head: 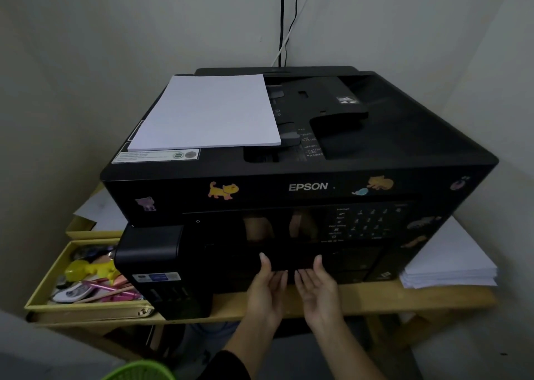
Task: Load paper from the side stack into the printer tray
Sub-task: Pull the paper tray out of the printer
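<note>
A black Epson printer [306,187] with animal stickers sits on a wooden table [375,298]. A thin pile of white paper [208,113] lies on its top, left side. A thicker side stack of white paper [450,267] rests on the table to the right of the printer. My left hand [267,290] and my right hand [318,290] are palm-up at the lower front of the printer, fingertips touching the dark front panel or tray edge [291,261]. Whether the fingers hook under it I cannot tell; neither hand holds paper.
A yellow open box [43,298] with pens and a yellow toy stands left of the printer. More paper [101,206] lies behind it. Cables [284,21] run up the wall corner. A green basket [138,372] shows at the bottom edge.
</note>
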`<state>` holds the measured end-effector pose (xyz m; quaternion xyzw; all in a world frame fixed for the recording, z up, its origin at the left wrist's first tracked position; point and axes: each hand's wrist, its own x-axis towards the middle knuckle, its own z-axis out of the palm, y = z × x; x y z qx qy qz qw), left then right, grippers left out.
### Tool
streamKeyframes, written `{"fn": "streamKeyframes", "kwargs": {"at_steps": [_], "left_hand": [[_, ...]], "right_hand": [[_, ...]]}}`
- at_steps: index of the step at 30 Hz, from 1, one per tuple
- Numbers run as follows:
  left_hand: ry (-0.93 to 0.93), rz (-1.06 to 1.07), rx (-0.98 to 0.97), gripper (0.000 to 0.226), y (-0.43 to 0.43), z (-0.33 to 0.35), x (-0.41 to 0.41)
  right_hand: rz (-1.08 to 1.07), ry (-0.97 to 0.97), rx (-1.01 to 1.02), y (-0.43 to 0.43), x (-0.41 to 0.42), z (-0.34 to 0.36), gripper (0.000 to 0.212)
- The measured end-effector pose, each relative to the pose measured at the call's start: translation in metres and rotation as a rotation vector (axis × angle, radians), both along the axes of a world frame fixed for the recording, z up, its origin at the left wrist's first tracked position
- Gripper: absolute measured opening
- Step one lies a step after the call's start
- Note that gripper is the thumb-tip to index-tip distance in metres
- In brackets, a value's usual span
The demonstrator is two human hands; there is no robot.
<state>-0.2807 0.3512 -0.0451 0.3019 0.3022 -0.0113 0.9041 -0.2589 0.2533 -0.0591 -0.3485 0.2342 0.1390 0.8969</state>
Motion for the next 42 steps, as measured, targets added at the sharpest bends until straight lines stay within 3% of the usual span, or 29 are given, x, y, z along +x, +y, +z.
{"fn": "streamKeyframes", "kwargs": {"at_steps": [4,8,11,16,19,21,22,25,27,28,31,34,37,42], "left_hand": [[0.034,0.053,0.040,0.037,-0.005,0.000,0.003],[0.094,0.092,0.116,0.042,-0.009,-0.001,0.005],[0.146,0.092,0.159,0.053,-0.016,-0.001,0.001],[0.209,-0.030,0.304,0.061,-0.018,-0.004,-0.006],[0.248,-0.195,0.744,0.055,-0.018,-0.004,-0.016],[0.102,-0.193,1.194,0.038,-0.015,-0.002,-0.022],[-0.008,-0.160,1.406,0.028,-0.013,0.001,-0.023],[-0.205,-0.116,1.920,0.005,-0.007,-0.003,-0.019],[-0.111,-0.273,2.058,0.020,-0.003,-0.006,-0.016],[-0.050,-0.384,2.081,0.032,0.000,-0.006,-0.016],[0.065,-0.542,2.212,0.061,0.005,-0.009,-0.018],[0.059,-0.620,2.252,0.055,0.009,-0.007,-0.013],[0.079,-0.652,2.257,0.055,0.012,-0.003,-0.013],[0.127,-0.720,2.140,0.054,0.010,0.001,-0.017]], "right_hand": [[0.016,-0.030,-0.062,0.002,0.004,-0.002,0.027],[-0.008,-0.022,-0.173,0.006,0.007,-0.004,0.054],[-0.016,0.004,-0.225,0.011,0.000,-0.009,0.063],[-0.096,0.047,-0.323,0.010,-0.004,-0.004,0.027],[-0.172,0.181,-0.560,0.021,-0.008,-0.008,0.055],[-0.144,0.269,-0.806,0.026,-0.013,-0.004,0.082],[-0.150,0.235,-0.966,0.027,-0.015,-0.001,0.084],[-0.206,-0.149,-1.483,0.022,-0.022,0.003,0.058],[-0.132,-0.309,-1.746,0.019,-0.021,-0.003,0.032],[-0.088,-0.345,-1.826,0.019,-0.021,-0.005,0.024],[0.036,-0.400,-1.972,0.017,-0.021,-0.007,0.043],[0.066,-0.470,-2.028,0.009,-0.018,-0.011,0.054],[0.292,-0.482,-2.020,0.000,-0.016,-0.004,0.065],[0.533,-0.543,-2.001,-0.013,-0.023,0.009,0.046]]}}
